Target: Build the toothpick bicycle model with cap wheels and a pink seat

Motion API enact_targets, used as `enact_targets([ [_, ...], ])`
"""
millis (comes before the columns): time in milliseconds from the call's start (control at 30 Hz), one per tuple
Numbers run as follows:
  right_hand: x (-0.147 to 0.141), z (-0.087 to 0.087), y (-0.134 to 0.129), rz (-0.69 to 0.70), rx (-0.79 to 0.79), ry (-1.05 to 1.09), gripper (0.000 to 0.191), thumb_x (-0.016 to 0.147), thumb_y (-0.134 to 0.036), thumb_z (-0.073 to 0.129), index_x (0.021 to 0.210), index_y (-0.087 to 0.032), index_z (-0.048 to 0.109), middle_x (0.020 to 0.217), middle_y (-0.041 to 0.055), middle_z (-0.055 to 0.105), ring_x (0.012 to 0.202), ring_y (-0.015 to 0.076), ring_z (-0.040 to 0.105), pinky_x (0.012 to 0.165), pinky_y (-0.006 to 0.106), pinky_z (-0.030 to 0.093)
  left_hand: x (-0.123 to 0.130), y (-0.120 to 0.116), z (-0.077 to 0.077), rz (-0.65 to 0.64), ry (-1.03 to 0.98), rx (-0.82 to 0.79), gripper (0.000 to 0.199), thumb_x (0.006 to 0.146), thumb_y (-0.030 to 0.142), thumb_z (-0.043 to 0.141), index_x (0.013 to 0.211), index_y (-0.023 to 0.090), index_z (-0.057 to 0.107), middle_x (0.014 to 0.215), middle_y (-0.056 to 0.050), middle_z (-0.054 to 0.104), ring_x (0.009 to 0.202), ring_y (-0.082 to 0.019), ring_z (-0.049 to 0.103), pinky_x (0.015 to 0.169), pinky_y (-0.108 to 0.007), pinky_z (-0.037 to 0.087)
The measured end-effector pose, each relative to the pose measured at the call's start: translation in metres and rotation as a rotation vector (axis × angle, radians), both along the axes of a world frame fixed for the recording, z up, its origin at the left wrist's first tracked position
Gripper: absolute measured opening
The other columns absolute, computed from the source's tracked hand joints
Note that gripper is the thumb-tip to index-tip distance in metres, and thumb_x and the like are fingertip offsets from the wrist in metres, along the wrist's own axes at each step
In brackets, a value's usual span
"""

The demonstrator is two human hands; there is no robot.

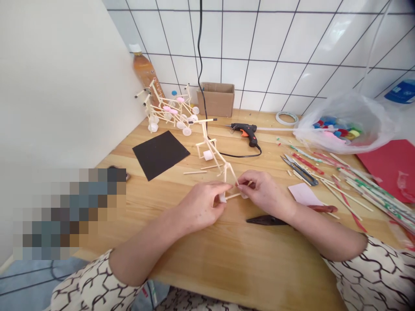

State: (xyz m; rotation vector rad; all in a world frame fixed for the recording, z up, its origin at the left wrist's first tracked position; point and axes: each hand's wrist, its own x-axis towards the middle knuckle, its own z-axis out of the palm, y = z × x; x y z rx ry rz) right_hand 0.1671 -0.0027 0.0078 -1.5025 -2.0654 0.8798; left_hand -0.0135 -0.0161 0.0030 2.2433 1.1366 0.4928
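Wooden sticks, pale and thin, form the model tricycle (211, 146) I have between my two hands, just above the tabletop (181, 246). What I steer by from this end is its lie: the long axis runs away from the fingers, leaning slightly left, out to a black-tipped handlebar (209, 121). Its near end sits right at the fingertips, where a short cross stick (233, 196) bridges the gap from one hand to the other. Neither hand is clearly nearer; each has its own side of that end.

My left hand (201, 204) has thumb and forefinger curled round the left white wheel (222, 197), with little gap between them. My right hand (265, 192) has thumb and forefinger pinched together at the foot of a slanting leg, by the right white wheel (244, 195); the fingers cover the joint, so I can't tell which part they grip.

Beyond, the glue gun (249, 133) lies on its side, well apart from both hands. Pliers (269, 220) lie beside my right forearm, partly hidden under it.
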Motion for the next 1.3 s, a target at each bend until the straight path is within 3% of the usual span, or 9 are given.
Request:
enact_targets([
  [400,0.009,-0.004,0.004,0.073,0.042,-0.011,0.014,0.075,-0.011,0.051,0.067,-0.017,0.06,0.063,0.0011,0.061,0.058,0.0139,0.055,0.056,0.024,0.041,0.006,-0.001,0.001,0.054,-0.02,-0.046,0.043,0.072,0.006,0.051,0.113,0.019,0.059,0.09,-0.001,0.069,0.084,-0.016,0.063,0.077,-0.026,0.049],
  [533,0.017,-0.006,-0.001,0.057,0.083,-0.014,0.014,0.077,-0.016,0.049,0.067,-0.018,0.059,0.064,0.0021,0.062,0.062,0.0158,0.057,0.057,0.026,0.042,0.01,0.005,0.001,-0.031,-0.023,-0.016,0.04,0.074,0.004,0.049,0.109,0.019,0.06,0.101,-0.002,0.068,0.092,-0.017,0.062,0.081,-0.027,0.048],
  [800,0.033,-0.008,-0.017,-0.029,0.031,-0.005,0.013,0.08,-0.022,0.049,0.069,-0.02,0.057,0.064,0.0001,0.059,0.061,0.0157,0.056,0.055,0.026,0.042,0.017,0.017,0.003,-0.275,-0.019,0.042,0.038,0.076,0.003,0.046,0.11,0.017,0.058,0.098,-0.006,0.066,0.091,-0.018,0.06,0.078,-0.027,0.047],
  [1167,0.023,-0.004,-0.038,0.05,0.105,0.08,0.015,0.081,-0.013,0.049,0.068,-0.018,0.055,0.068,0.0029,0.059,0.067,0.0157,0.053,0.062,0.027,0.042,0.004,-0.01,0.009,-0.284,-0.006,0.054,0.039,0.08,0.004,0.043,0.115,0.017,0.053,0.097,-0.007,0.064,0.091,-0.018,0.061,0.08,-0.029,0.047],
  [1300,0.028,-0.002,-0.037,0.019,0.127,0.098,0.013,0.081,-0.015,0.049,0.07,-0.018,0.056,0.069,0.0026,0.059,0.066,0.0155,0.054,0.062,0.027,0.043,0.007,-0.007,0.015,-0.281,0.031,0.097,0.036,0.08,0.005,0.043,0.113,0.014,0.055,0.096,-0.008,0.064,0.091,-0.018,0.061,0.08,-0.029,0.047],
])
